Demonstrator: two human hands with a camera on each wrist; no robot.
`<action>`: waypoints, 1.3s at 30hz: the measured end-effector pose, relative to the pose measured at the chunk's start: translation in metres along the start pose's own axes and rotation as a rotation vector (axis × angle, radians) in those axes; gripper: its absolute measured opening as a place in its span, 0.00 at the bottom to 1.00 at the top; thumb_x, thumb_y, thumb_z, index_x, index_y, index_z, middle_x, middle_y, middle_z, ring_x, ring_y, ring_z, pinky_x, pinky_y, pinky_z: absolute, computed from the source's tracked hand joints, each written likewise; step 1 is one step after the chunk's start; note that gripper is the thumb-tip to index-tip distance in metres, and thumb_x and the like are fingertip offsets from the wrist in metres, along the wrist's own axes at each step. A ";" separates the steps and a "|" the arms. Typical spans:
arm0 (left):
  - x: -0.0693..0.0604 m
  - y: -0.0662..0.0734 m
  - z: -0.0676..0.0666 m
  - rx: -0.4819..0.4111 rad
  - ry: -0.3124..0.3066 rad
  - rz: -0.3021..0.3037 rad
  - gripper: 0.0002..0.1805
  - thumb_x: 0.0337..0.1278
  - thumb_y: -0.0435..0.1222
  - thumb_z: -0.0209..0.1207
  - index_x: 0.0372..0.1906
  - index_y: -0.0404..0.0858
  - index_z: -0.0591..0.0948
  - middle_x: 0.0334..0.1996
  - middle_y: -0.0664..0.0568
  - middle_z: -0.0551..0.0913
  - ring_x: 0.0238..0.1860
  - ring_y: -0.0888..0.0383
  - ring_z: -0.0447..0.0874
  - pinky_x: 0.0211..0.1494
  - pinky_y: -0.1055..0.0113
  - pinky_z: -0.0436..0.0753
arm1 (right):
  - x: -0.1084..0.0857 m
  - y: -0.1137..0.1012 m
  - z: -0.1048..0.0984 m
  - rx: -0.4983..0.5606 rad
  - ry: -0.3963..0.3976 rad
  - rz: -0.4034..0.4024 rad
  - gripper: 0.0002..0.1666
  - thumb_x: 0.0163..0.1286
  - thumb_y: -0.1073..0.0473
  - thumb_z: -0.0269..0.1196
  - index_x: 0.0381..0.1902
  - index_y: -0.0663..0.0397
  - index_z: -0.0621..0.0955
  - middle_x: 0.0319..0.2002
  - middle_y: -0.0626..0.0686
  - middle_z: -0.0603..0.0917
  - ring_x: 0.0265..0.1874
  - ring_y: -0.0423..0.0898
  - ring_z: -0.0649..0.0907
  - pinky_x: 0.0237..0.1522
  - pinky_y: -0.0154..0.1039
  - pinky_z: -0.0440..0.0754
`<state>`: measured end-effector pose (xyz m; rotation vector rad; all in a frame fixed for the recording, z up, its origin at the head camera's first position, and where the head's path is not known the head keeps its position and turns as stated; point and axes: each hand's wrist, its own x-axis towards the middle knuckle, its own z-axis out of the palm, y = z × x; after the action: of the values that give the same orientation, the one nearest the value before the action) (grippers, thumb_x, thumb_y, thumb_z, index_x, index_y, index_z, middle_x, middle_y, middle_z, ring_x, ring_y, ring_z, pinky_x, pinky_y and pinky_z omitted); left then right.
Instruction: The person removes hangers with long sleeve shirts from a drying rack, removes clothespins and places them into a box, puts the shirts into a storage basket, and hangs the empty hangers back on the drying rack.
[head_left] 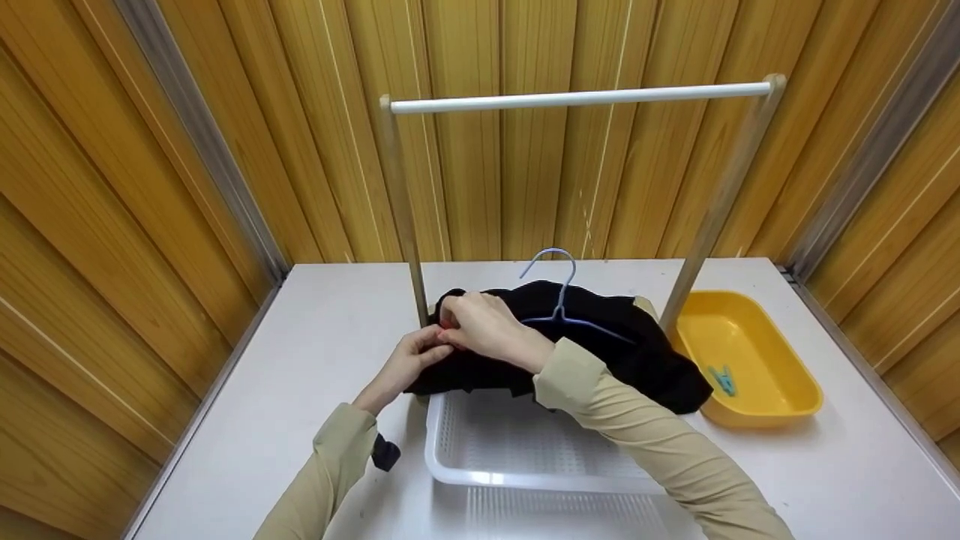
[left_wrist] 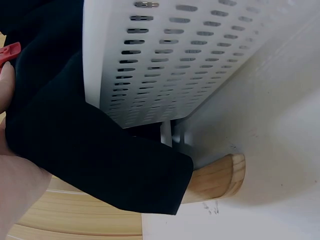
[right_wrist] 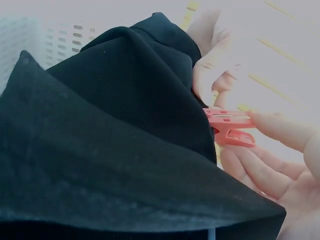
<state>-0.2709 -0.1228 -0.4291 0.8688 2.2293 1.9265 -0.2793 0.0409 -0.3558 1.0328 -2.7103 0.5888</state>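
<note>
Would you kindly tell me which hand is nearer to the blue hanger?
The right hand is nearer: it is just left of the hanger, pinching the red clip. The left hand is farther left, at the black cloth's edge.

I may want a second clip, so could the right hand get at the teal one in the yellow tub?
Probably yes, once the right hand releases the red clip it pinches; the yellow tub is open-topped and nothing covers the teal clip.

A yellow basin (head_left: 757, 349) stands on a white table (head_left: 345, 322), with wood-grain walls (head_left: 465, 172) behind
</note>
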 end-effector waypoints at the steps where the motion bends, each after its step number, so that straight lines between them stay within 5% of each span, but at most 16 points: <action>1: 0.000 0.000 0.000 0.001 0.002 0.001 0.07 0.56 0.22 0.52 0.39 0.20 0.74 0.34 0.49 0.79 0.39 0.56 0.73 0.44 0.66 0.71 | 0.000 0.000 0.000 -0.004 0.016 -0.012 0.08 0.56 0.56 0.65 0.28 0.54 0.80 0.23 0.45 0.79 0.24 0.43 0.77 0.27 0.40 0.74; 15: -0.002 -0.003 0.001 0.010 0.020 -0.006 0.05 0.55 0.22 0.53 0.35 0.21 0.73 0.38 0.44 0.77 0.43 0.53 0.71 0.48 0.64 0.68 | -0.003 0.000 -0.005 0.064 0.148 -0.089 0.03 0.53 0.62 0.66 0.25 0.56 0.82 0.22 0.44 0.80 0.27 0.42 0.77 0.29 0.38 0.74; 29: -0.002 -0.004 0.002 -0.008 0.054 -0.040 0.10 0.55 0.21 0.53 0.42 0.18 0.72 0.36 0.51 0.79 0.40 0.59 0.73 0.46 0.67 0.70 | -0.013 -0.014 -0.017 0.157 0.158 -0.130 0.08 0.56 0.58 0.66 0.31 0.56 0.80 0.26 0.46 0.81 0.30 0.39 0.77 0.30 0.34 0.73; 39: -0.002 -0.004 0.001 0.046 0.048 -0.018 0.07 0.54 0.22 0.54 0.37 0.20 0.72 0.33 0.43 0.76 0.38 0.58 0.71 0.45 0.66 0.69 | -0.023 -0.010 -0.026 0.320 0.193 -0.155 0.09 0.57 0.59 0.66 0.33 0.58 0.79 0.28 0.47 0.80 0.28 0.35 0.79 0.32 0.33 0.75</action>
<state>-0.2704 -0.1225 -0.4332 0.8135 2.3085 1.9156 -0.2546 0.0592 -0.3362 1.1751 -2.3927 1.0582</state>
